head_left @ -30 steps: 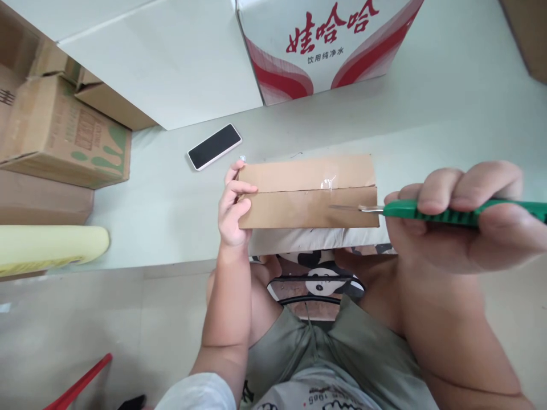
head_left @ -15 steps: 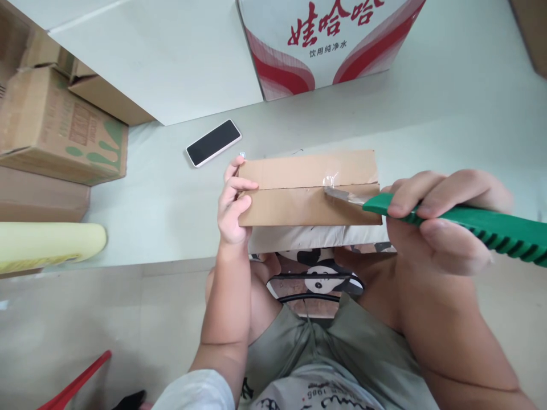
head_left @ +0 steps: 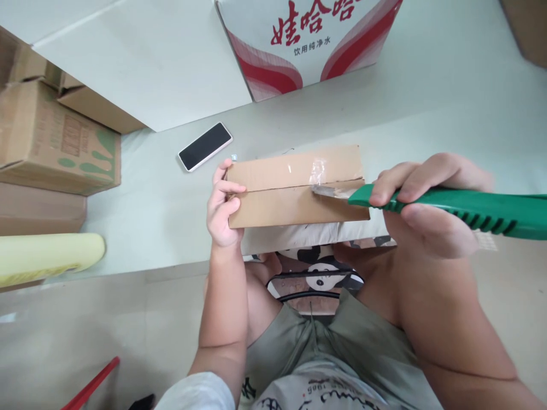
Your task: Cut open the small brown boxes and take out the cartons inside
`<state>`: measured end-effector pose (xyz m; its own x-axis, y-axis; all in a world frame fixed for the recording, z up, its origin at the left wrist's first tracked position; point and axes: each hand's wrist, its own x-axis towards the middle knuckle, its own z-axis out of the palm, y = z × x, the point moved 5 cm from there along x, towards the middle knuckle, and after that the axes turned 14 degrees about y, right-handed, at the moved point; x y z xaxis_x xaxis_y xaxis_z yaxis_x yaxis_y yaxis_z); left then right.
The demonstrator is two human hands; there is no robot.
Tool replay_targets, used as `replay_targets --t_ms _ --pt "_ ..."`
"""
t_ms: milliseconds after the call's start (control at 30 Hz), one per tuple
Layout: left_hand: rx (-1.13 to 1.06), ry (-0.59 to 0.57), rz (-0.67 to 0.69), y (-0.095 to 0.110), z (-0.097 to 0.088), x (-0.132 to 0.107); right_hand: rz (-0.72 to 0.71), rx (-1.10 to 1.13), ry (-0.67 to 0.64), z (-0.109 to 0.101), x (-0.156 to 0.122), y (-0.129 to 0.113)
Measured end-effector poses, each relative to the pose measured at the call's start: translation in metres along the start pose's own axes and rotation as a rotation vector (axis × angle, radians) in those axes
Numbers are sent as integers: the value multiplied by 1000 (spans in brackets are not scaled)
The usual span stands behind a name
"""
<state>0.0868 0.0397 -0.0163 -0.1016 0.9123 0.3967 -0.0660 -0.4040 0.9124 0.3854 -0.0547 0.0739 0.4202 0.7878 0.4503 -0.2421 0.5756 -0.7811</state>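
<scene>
A small brown cardboard box (head_left: 282, 196) lies on the pale green floor (head_left: 162, 205) in front of my knees, its top flaps sealed with clear tape along the centre seam. My left hand (head_left: 221, 209) grips the box's left end, fingers curled over the edge. My right hand (head_left: 427, 199) is closed round a green utility knife (head_left: 461, 206). The knife's metal blade (head_left: 329, 192) rests on the taped seam near the right part of the box, beside a torn bit of tape (head_left: 318, 168).
A black phone (head_left: 205, 146) lies on the floor just behind the box. A red-and-white printed carton (head_left: 307, 40) stands further back. Brown cartons (head_left: 55, 142) are stacked at the left, with a pale yellow foam roll (head_left: 47, 257) below them. A red rod (head_left: 89, 387) shows at bottom left.
My right hand has carried the knife left along the seam, and the blade now sits further in on the tape. My left hand keeps its hold on the box.
</scene>
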Motion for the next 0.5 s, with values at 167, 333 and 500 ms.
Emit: replay_targets --t_ms 167,333,500 --pt "10 -6 -24 1 -1 1 7 11 3 -5 2 0" --pt "14 -20 -15 1 -1 1 32 59 42 -7 4 4" --pt "-4 -30 -4 1 0 0 12 154 61 -11 10 12"
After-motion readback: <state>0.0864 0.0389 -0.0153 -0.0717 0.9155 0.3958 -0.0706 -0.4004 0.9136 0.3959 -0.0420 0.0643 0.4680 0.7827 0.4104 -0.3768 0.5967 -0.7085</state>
